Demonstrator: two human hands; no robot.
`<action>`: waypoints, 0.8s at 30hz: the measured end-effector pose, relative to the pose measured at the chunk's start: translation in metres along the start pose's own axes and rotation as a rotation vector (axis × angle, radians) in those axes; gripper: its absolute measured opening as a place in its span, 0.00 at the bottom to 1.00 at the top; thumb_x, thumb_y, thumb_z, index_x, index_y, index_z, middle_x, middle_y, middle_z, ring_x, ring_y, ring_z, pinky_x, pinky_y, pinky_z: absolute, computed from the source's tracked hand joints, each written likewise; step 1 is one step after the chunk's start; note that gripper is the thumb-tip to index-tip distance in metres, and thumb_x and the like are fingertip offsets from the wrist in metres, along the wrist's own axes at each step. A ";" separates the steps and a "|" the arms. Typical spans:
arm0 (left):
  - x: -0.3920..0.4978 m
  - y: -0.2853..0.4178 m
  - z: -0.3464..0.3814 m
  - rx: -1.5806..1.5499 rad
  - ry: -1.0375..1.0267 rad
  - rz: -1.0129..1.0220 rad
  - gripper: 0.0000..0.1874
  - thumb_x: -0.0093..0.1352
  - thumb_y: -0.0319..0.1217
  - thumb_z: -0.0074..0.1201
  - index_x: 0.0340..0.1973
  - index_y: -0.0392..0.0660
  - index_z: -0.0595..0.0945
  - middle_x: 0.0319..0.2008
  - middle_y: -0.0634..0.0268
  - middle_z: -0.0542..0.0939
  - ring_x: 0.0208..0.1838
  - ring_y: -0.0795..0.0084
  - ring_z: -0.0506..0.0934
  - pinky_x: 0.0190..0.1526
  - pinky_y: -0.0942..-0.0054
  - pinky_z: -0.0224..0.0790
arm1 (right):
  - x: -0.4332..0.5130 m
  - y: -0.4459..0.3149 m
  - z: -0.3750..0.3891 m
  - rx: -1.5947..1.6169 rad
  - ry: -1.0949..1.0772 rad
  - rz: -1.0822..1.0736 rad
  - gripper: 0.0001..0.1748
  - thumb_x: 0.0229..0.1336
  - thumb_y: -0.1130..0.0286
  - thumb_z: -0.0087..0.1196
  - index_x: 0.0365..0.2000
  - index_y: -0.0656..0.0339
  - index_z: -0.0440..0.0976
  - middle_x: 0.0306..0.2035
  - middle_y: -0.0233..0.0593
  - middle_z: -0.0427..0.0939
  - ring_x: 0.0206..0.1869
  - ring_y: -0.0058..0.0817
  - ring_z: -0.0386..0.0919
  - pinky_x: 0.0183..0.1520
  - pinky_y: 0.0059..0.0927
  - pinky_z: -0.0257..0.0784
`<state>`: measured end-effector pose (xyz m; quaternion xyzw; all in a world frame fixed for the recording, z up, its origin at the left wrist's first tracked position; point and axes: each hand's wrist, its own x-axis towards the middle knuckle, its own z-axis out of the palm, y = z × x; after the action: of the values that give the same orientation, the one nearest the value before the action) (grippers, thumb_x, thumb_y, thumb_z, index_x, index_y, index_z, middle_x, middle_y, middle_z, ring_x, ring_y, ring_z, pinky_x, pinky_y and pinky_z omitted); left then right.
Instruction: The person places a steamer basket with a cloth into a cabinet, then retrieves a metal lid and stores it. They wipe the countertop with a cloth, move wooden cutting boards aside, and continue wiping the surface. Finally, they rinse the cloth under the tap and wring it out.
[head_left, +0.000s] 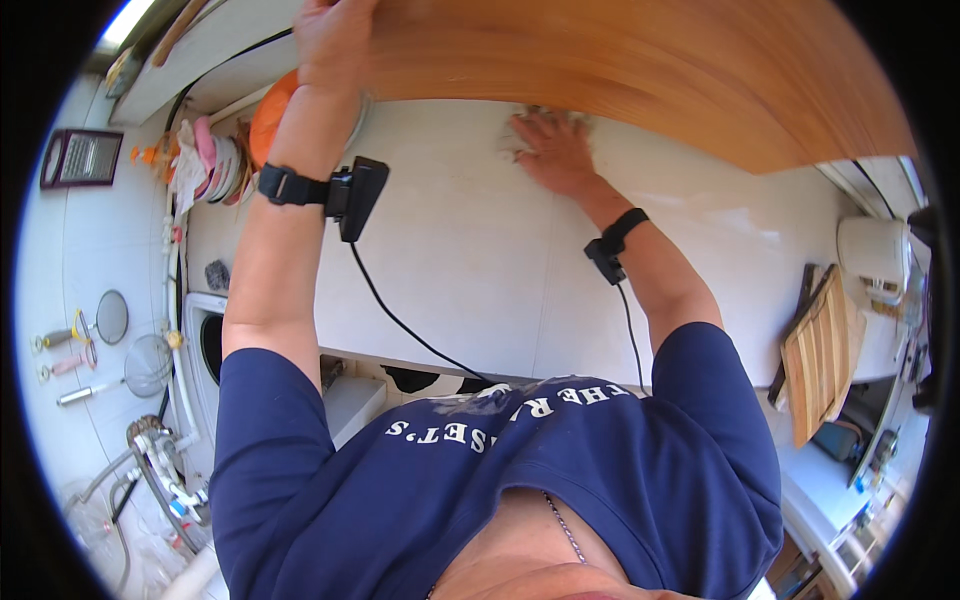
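Observation:
My left hand reaches to the top edge of the view, against the left end of a large wooden panel. Its fingers are cut off, so its grip is hidden. The panel spans the top of the view, its lower edge in front of the white countertop. My right hand lies palm down on the countertop, just below the panel's edge, fingers somewhat spread. A greyish patterned cloth, blurred, shows around and beneath its fingers. Each wrist wears a black strap with a small device and cable.
Behind my left forearm is an orange bowl. A scouring pad lies above the sink at left. Strainers and a grater hang on the tiled wall. Wooden cutting boards and a white appliance stand at right.

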<state>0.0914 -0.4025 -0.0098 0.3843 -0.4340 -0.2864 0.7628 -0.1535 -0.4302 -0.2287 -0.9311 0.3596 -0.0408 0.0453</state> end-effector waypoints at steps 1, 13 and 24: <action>-0.001 -0.002 -0.002 -0.023 -0.006 -0.034 0.14 0.65 0.23 0.61 0.46 0.42 0.81 0.40 0.67 0.83 0.39 0.78 0.79 0.42 0.77 0.73 | -0.005 -0.005 0.000 0.008 -0.006 -0.053 0.34 0.62 0.50 0.45 0.67 0.42 0.55 0.70 0.33 0.56 0.74 0.41 0.43 0.69 0.60 0.43; -0.012 -0.046 -0.042 0.045 0.108 -0.155 0.18 0.64 0.23 0.62 0.49 0.40 0.78 0.47 0.66 0.80 0.49 0.74 0.76 0.53 0.73 0.69 | -0.069 -0.035 -0.011 0.132 -0.155 -0.299 0.32 0.63 0.50 0.45 0.67 0.37 0.57 0.71 0.25 0.55 0.75 0.36 0.41 0.72 0.51 0.39; -0.015 -0.103 -0.094 0.436 0.144 -0.161 0.21 0.66 0.25 0.60 0.54 0.41 0.75 0.51 0.65 0.78 0.53 0.71 0.75 0.55 0.72 0.69 | -0.069 -0.035 -0.005 0.248 -0.077 -0.270 0.32 0.59 0.53 0.48 0.65 0.37 0.61 0.69 0.26 0.58 0.75 0.34 0.43 0.72 0.52 0.37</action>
<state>0.1574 -0.4148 -0.1328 0.5928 -0.3980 -0.2175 0.6655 -0.1816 -0.3579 -0.2223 -0.9591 0.2216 -0.0546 0.1677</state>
